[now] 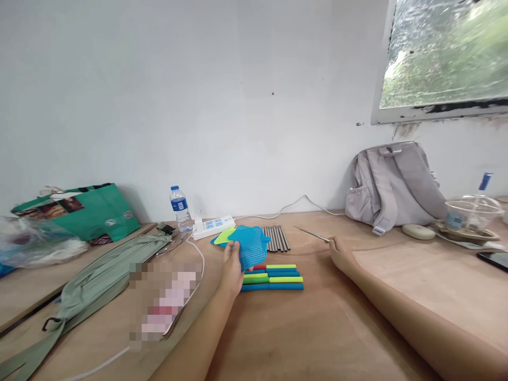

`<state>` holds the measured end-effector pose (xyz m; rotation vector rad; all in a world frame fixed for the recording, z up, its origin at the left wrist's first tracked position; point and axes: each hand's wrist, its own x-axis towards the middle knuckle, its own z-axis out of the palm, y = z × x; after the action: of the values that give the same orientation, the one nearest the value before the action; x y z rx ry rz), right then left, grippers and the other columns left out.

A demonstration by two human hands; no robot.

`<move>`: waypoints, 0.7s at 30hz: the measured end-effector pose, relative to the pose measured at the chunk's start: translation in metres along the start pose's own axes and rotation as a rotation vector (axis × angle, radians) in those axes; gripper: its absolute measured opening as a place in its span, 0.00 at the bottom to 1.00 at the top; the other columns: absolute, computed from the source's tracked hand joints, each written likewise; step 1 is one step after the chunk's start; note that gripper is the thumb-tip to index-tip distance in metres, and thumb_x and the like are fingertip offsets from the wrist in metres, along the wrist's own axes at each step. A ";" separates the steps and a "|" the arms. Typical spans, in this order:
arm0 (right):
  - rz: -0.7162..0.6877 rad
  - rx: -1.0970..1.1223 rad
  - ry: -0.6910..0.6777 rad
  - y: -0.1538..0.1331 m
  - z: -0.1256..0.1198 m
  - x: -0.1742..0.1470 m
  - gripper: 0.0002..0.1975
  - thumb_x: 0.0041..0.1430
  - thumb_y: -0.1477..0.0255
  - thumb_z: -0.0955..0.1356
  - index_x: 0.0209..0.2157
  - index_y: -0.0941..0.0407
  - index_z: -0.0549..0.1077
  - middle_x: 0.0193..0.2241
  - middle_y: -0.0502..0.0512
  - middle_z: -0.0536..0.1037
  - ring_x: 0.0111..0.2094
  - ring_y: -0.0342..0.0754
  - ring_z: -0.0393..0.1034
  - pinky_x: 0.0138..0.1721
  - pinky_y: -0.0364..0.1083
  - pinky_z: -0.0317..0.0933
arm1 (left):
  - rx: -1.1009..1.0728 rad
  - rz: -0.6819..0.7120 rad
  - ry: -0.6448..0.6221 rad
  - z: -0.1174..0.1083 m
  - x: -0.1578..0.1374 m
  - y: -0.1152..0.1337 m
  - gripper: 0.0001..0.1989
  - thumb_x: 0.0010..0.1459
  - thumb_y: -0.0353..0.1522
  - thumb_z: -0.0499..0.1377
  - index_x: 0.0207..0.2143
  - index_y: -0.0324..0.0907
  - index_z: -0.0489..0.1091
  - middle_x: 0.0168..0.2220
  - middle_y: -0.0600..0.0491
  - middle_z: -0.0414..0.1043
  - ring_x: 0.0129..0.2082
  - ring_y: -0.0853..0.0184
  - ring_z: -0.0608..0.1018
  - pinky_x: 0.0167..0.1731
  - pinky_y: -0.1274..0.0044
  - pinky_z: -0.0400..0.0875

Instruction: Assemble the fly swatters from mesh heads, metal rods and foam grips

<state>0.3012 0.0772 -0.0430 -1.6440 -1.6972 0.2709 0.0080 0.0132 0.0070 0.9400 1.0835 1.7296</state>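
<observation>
My left hand (232, 267) holds a blue perforated plastic swatter head (251, 247) just above the wooden table. Behind it lie a yellow-green head (223, 236) and another blue one, partly hidden. My right hand (341, 254) grips a thin metal rod (311, 234) by one end, its tip pointing left and away. Between the hands sits a row of grey metal rods (277, 238). In front of those lies a bunch of coloured handle grips (273, 278) in blue, green, yellow and red.
A white power strip (213, 226) and a water bottle (180, 208) stand behind, near the wall. A green bag (85, 211) and sage fabric bag (103, 275) lie left. A grey backpack (392, 185), plastic-lidded bowl (472, 214) and phone (494, 259) are right.
</observation>
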 end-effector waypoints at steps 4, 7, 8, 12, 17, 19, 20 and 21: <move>-0.049 0.401 -0.053 -0.009 -0.015 -0.025 0.21 0.58 0.57 0.50 0.29 0.55 0.62 0.15 0.46 0.56 0.17 0.44 0.55 0.20 0.43 0.52 | -0.104 -0.117 -0.036 0.009 -0.011 0.009 0.16 0.45 0.42 0.58 0.30 0.44 0.56 0.21 0.62 0.61 0.15 0.76 0.66 0.11 0.86 0.57; -0.092 0.698 -0.144 -0.026 -0.026 -0.043 0.19 0.53 0.53 0.58 0.26 0.55 0.62 0.15 0.43 0.52 0.17 0.40 0.49 0.19 0.42 0.48 | -0.095 -0.119 -0.065 0.011 -0.015 0.009 0.16 0.44 0.42 0.59 0.30 0.44 0.56 0.21 0.62 0.60 0.16 0.76 0.66 0.11 0.86 0.57; -0.091 0.711 -0.150 -0.032 -0.030 -0.046 0.19 0.52 0.53 0.59 0.25 0.55 0.62 0.16 0.43 0.52 0.18 0.40 0.49 0.20 0.42 0.48 | -0.083 -0.120 -0.068 0.011 -0.015 0.008 0.16 0.44 0.42 0.59 0.30 0.44 0.57 0.20 0.63 0.59 0.16 0.76 0.66 0.11 0.86 0.57; -0.095 0.676 -0.150 -0.045 -0.039 -0.051 0.19 0.53 0.53 0.59 0.24 0.55 0.62 0.17 0.44 0.53 0.20 0.40 0.48 0.22 0.41 0.48 | -0.043 -0.130 -0.070 0.011 -0.015 0.004 0.17 0.44 0.43 0.59 0.30 0.44 0.56 0.20 0.63 0.58 0.15 0.76 0.66 0.11 0.86 0.58; -0.124 0.655 -0.190 -0.046 -0.039 -0.052 0.20 0.52 0.52 0.59 0.23 0.55 0.60 0.17 0.44 0.53 0.19 0.40 0.47 0.22 0.41 0.46 | -0.042 -0.157 -0.088 0.012 -0.015 0.000 0.18 0.44 0.43 0.59 0.32 0.44 0.56 0.20 0.63 0.59 0.13 0.76 0.65 0.10 0.86 0.57; -0.122 0.653 -0.198 -0.047 -0.039 -0.053 0.20 0.52 0.52 0.58 0.23 0.55 0.60 0.17 0.44 0.52 0.19 0.40 0.47 0.21 0.41 0.46 | -0.050 -0.162 -0.094 0.012 -0.016 0.000 0.17 0.44 0.43 0.58 0.31 0.44 0.56 0.19 0.64 0.58 0.12 0.77 0.64 0.10 0.86 0.56; -0.120 0.648 -0.199 -0.047 -0.039 -0.053 0.20 0.52 0.52 0.58 0.23 0.55 0.60 0.17 0.44 0.53 0.19 0.40 0.47 0.21 0.41 0.46 | -0.052 -0.160 -0.096 0.012 -0.016 0.000 0.17 0.45 0.43 0.58 0.31 0.44 0.56 0.19 0.64 0.58 0.12 0.77 0.64 0.10 0.86 0.56; -0.119 0.638 -0.198 -0.046 -0.039 -0.052 0.20 0.52 0.52 0.58 0.23 0.55 0.60 0.17 0.44 0.53 0.20 0.40 0.47 0.21 0.41 0.46 | -0.052 -0.157 -0.096 0.012 -0.016 0.000 0.17 0.45 0.42 0.58 0.31 0.44 0.56 0.19 0.64 0.58 0.12 0.77 0.64 0.10 0.86 0.57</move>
<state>0.2848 0.0082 -0.0059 -1.0658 -1.6124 0.8427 0.0241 0.0015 0.0085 0.8734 1.0173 1.5617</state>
